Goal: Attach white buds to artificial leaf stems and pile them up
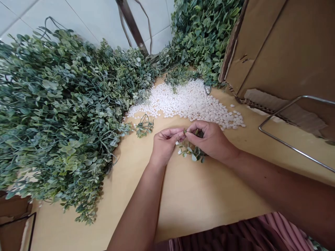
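Note:
Near the middle of the table, my left hand [165, 143] and my right hand [212, 140] meet fingertip to fingertip. Both pinch a small artificial leaf sprig [193, 153], whose green leaves hang below my fingers. A couple of tiny white pieces show on the sprig close to my left fingertips. Just beyond my hands spreads a pile of small white plastic pieces [188, 101]. A short loose green sprig [144, 128] lies to the left of the pile. My fingers hide exactly where they grip the stem.
A large heap of artificial greenery [65, 104] covers the table's left side. More greenery [204, 35] stands at the back. A cardboard box [288, 52] rises at the right, with a bent metal wire frame [293, 150] before it. White tiles [78, 17] line the wall.

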{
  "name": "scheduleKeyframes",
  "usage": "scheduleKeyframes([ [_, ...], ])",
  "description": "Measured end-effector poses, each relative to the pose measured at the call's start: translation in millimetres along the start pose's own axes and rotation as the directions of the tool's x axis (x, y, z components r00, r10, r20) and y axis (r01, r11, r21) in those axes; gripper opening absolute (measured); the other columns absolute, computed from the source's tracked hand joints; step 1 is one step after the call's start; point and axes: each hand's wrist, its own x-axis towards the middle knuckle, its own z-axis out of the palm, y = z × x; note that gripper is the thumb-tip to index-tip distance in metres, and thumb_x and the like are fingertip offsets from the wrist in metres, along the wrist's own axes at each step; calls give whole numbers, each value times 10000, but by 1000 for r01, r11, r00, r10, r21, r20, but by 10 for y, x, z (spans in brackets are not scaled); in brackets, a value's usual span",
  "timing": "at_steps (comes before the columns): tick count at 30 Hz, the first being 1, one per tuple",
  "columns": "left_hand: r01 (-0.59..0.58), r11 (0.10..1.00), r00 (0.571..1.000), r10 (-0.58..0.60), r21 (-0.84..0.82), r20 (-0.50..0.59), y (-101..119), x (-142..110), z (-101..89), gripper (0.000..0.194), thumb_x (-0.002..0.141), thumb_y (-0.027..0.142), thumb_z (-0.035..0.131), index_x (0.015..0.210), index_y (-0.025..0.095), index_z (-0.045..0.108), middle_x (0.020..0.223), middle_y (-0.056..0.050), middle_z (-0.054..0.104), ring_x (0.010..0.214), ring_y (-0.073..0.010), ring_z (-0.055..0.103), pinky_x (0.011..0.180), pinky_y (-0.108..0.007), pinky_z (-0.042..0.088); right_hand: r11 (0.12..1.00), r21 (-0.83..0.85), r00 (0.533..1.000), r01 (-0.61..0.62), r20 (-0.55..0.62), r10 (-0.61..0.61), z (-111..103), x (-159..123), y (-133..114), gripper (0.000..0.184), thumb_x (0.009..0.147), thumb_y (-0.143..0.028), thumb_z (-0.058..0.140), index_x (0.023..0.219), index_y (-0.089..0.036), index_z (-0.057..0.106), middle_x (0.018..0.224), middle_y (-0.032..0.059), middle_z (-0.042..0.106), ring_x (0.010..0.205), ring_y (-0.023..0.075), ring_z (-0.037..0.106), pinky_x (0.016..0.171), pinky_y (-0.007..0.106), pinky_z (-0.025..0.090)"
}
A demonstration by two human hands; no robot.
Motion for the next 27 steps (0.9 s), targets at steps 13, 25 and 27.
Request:
scheduleKeyframes([
  [13, 4, 1000, 1000, -4, -20, 27, 4, 8, 23, 220, 447, 258, 824, 589, 142, 703, 511, -1, 645, 485, -74, 537, 513, -201, 431, 999, 17, 999, -47, 20, 47, -1, 7, -2, 97, 658, -211, 530, 578, -158, 538, 486, -23, 494, 433, 75, 364, 427, 216, 297],
  [25, -2, 999, 1000, 3, -47, 17, 4, 14, 36, 195, 474, 239, 811, 611, 148, 707, 490, 8, 631, 472, -74, 530, 505, -203, 422, 995, 88, 999, -53, 1, 53, 0, 10, -44, 82, 651, -201, 539, 583, -162, 563, 520, -5, 565, 442, 81, 396, 425, 218, 311],
  [27, -9, 998, 1000, 10, -65, 16, 3, 7, 45, 192, 474, 234, 811, 615, 152, 710, 493, 11, 632, 474, -71, 529, 505, -197, 419, 993, 102, 998, -56, 5, 56, -2, 13, -51, 81, 648, -203, 536, 586, -160, 566, 529, -2, 570, 450, 82, 405, 431, 218, 321],
])
